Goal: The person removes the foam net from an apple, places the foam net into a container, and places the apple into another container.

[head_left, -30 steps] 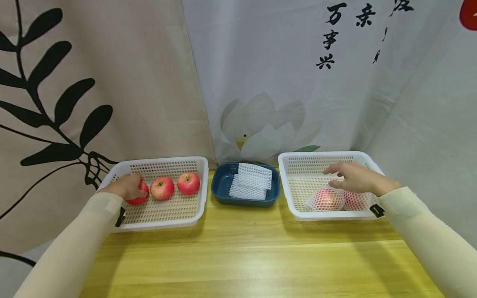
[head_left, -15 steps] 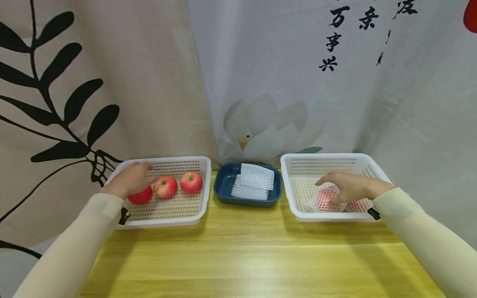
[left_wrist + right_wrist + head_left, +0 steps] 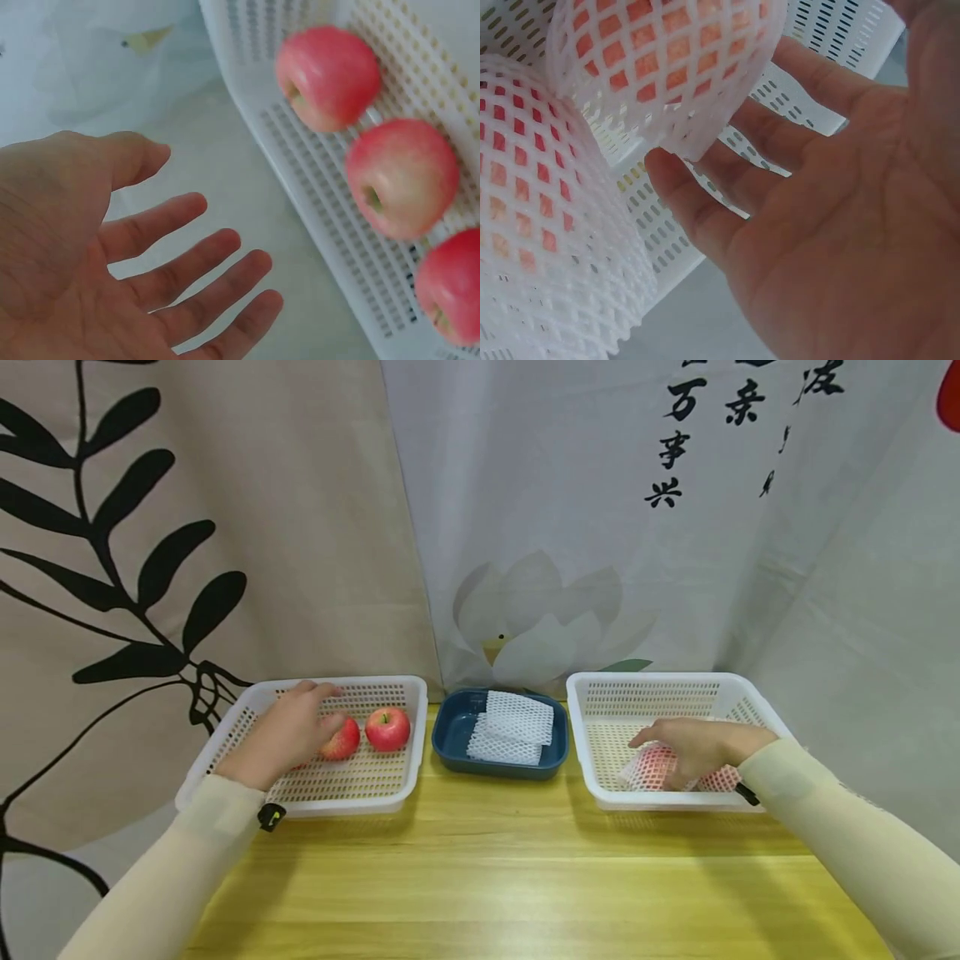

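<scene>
My left hand (image 3: 288,727) hovers over the left white basket (image 3: 416,752), its fingers spread and holding nothing. Inside lie three red apples; one apple (image 3: 387,728) is at the right, an apple (image 3: 343,741) is beside my thumb, and the third is mostly covered by the hand in the head view. All three show in the left wrist view, a middle apple (image 3: 403,178) among them. Over the right white basket (image 3: 581,735), my right hand (image 3: 693,747) reaches beside a foam-netted apple (image 3: 671,52), fingers fairly straight along its net. Another netted apple (image 3: 525,187) lies near it.
Between the baskets stands a dark blue tray (image 3: 450,752) with white foam net sleeves (image 3: 517,718) in it. A wooden table (image 3: 487,868) carries everything. Printed curtains (image 3: 525,485) hang right behind the baskets.
My left hand has risen off the leftmost apple and shifted right over the basket. My right hand has lowered and moved slightly left onto the netted apples.
</scene>
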